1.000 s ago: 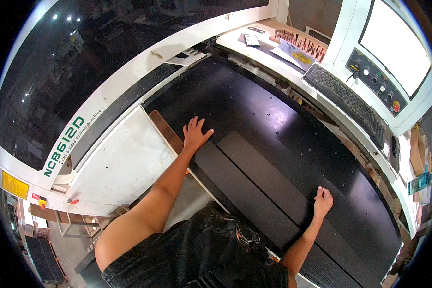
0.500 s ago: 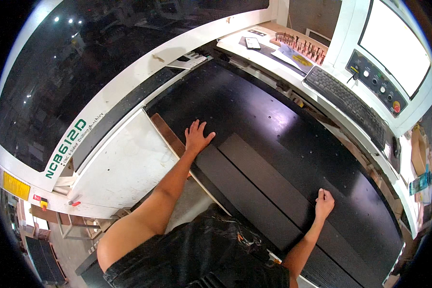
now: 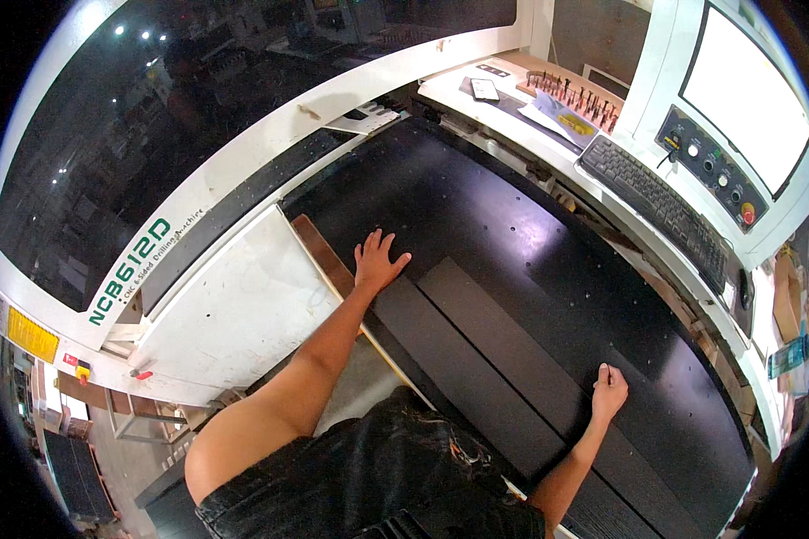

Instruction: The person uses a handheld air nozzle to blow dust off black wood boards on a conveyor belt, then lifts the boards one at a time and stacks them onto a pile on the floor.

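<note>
Two long dark strips, a nearer strip (image 3: 454, 382) and a farther strip (image 3: 512, 340), lie side by side with a narrow gap on a large glossy black surface (image 3: 548, 278). My left hand (image 3: 377, 262) rests with fingers spread on the black surface, by the left end of the nearer strip. Over toward the right, my right hand (image 3: 610, 395) is closed at the far edge of the farther strip, fingers curled down. Whatever its fingertips may grip is hidden.
A brown strip (image 3: 322, 253) and a white panel (image 3: 234, 296) border the left side. Behind the black surface are a keyboard (image 3: 652, 202), a phone (image 3: 484, 89), a rack of bits (image 3: 573, 97) and a control panel (image 3: 712, 169). A large machine (image 3: 234, 135) stands at the upper left.
The whole view has shifted slightly. Both hands keep their places against the strips and the black surface.
</note>
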A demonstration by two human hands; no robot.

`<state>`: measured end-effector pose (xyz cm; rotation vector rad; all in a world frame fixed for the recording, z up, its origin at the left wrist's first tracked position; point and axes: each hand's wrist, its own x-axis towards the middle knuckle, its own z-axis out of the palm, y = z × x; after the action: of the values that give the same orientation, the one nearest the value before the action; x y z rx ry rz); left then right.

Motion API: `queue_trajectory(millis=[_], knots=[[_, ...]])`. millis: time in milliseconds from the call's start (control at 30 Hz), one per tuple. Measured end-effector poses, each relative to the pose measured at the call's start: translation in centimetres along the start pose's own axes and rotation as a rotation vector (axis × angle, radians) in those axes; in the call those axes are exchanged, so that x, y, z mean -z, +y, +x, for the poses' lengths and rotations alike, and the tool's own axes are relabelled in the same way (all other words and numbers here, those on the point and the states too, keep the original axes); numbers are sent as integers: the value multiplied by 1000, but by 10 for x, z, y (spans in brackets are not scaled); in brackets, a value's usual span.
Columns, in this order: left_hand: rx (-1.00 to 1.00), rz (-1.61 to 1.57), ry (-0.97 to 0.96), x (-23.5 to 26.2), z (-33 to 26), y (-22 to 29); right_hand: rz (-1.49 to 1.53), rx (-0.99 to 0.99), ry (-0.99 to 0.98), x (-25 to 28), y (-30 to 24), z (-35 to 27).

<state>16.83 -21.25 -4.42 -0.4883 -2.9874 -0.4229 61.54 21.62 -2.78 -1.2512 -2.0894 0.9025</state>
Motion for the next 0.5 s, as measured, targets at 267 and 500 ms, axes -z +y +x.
queue_trajectory(millis=[267,500], knots=[[3,-3,7,-1,0,-2,-29,1,-12,0,-2,0],[10,-26,0,2,1,5,-34,19,-2,0,6,2]])
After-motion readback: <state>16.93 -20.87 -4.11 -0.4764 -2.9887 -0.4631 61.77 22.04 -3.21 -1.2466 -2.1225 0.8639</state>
